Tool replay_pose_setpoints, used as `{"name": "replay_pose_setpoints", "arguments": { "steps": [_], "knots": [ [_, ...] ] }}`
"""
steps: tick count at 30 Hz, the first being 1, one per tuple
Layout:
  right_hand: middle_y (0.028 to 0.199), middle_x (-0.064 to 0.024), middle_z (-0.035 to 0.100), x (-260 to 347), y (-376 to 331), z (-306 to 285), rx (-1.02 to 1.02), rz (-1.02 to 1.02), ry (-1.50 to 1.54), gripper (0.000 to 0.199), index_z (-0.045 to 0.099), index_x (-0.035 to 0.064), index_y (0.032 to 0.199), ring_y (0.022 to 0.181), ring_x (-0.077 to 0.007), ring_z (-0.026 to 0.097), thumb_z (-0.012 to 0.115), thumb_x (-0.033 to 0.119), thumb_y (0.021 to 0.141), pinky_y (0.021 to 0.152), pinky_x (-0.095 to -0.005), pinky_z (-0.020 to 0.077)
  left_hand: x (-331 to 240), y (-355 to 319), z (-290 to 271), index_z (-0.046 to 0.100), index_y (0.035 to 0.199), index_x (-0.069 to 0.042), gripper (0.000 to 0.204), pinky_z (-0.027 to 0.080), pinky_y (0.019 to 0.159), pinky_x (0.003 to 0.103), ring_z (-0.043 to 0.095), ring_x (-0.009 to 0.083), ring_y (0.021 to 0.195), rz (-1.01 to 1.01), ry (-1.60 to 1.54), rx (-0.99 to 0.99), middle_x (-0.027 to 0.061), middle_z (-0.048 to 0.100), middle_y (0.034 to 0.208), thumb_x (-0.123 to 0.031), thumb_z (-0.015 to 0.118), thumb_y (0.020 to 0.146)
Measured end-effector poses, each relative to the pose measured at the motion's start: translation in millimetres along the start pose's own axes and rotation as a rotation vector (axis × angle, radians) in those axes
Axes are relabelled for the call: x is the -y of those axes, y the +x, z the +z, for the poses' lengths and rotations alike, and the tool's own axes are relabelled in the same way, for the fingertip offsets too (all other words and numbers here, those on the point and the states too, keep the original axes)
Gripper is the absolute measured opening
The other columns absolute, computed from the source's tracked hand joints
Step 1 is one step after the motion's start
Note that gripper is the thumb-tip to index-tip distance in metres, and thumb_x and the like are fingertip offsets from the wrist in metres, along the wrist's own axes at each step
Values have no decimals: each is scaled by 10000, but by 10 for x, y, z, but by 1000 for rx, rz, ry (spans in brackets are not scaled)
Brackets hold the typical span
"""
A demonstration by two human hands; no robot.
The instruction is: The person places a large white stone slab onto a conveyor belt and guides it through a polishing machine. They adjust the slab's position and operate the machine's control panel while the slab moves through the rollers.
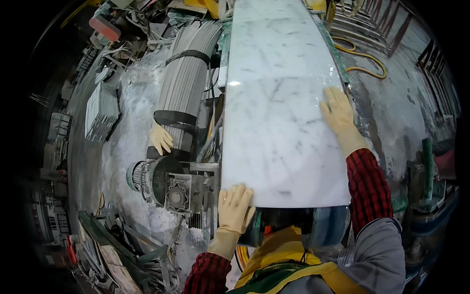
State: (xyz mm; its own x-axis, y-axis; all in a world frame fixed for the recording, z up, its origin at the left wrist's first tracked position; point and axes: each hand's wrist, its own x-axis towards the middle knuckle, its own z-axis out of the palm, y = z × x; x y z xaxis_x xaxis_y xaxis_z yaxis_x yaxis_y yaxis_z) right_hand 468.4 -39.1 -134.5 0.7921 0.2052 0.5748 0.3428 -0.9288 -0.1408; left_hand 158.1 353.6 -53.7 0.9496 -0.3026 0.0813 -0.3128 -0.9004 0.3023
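Observation:
A long white stone slab with grey veins, glossy and wet-looking, runs away from me down the middle of the view. My left hand, in a cream rubber glove, lies over its near left corner with fingers stretched out. Farther up, on the right edge, my right hand rests flat in a matching glove, fingers extended and the thumb hidden or close in. Below the slab's near end shows a dark blue roller. Neither hand is wrapped round anything.
Left of the slab stand a geared motor and a strapped stack of grey strips with a loose cream glove on it. Scrap pieces lie lower left. A yellow hose curves over the floor at right, near metal racks.

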Motion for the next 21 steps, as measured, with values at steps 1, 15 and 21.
{"name": "replay_pose_setpoints", "arguments": {
  "steps": [1, 15, 21],
  "knots": [
    [1412, -232, 640, 83, -134, -115, -23, 13, -10, 512, 646, 33, 1413, 1319, -426, 588, 711, 277, 968, 1184, -514, 434, -11, 2, 4, 587, 1423, -57, 605, 323, 1184, 681, 544, 455, 1356, -14, -4, 8, 229, 584, 1462, -208, 793, 875],
    [1553, -277, 542, 2635, -2636, -1874, 340, 61, 287, 601, 560, -3, 1491, 1464, -485, 470, 710, 264, 974, 1266, -551, 352, -5, -351, 230, 564, 1501, -70, 578, 350, 1205, 619, 518, 430, 1440, 78, -3, -250, 212, 556, 1562, -188, 744, 964],
    [1634, -269, 489, 3148, -2922, -2028, 423, 1094, 1222, 700, 450, 0, 1624, 1524, -412, 472, 705, 335, 1065, 1286, -474, 385, -44, -809, 215, 585, 1446, -52, 548, 367, 1203, 567, 498, 447, 1419, 148, -87, -240, 214, 557, 1530, -164, 760, 939]
  ]
}}
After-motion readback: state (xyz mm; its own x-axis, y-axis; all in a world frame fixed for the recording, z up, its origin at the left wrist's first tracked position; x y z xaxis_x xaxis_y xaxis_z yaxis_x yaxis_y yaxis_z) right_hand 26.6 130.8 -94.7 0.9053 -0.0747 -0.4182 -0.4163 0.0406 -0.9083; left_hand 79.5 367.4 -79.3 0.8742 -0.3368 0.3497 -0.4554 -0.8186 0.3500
